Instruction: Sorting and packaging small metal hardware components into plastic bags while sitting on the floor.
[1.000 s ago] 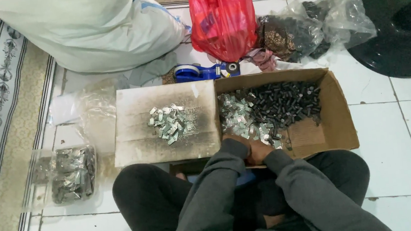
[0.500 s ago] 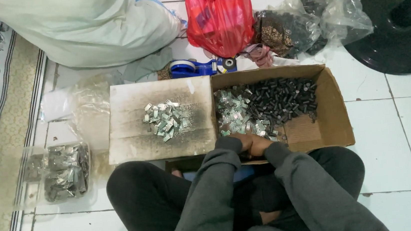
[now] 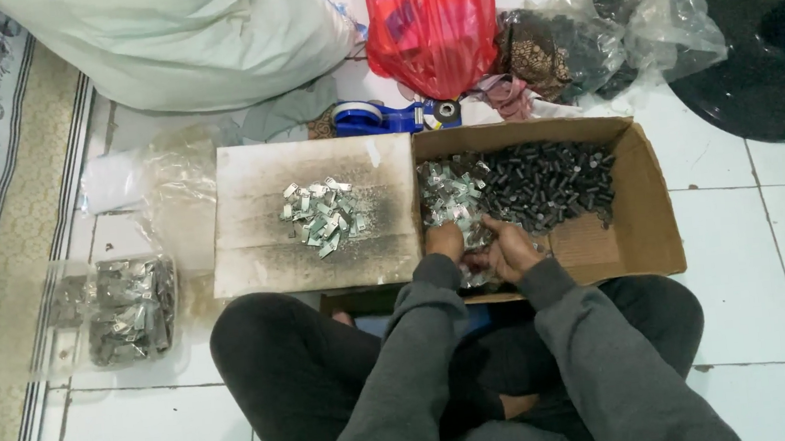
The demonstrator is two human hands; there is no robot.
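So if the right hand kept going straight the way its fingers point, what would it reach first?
The right hand points up-left, so it would probably meet the silvery metal pieces in the cardboard box first; depth is unclear.

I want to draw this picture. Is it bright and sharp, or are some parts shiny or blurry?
Head view: even, soft light, faint shadows; glare on the clear crinkly plastic bags and the glossy red plastic bag; the small silver metal pieces glint; both hands in the brown cardboard box look slightly soft.
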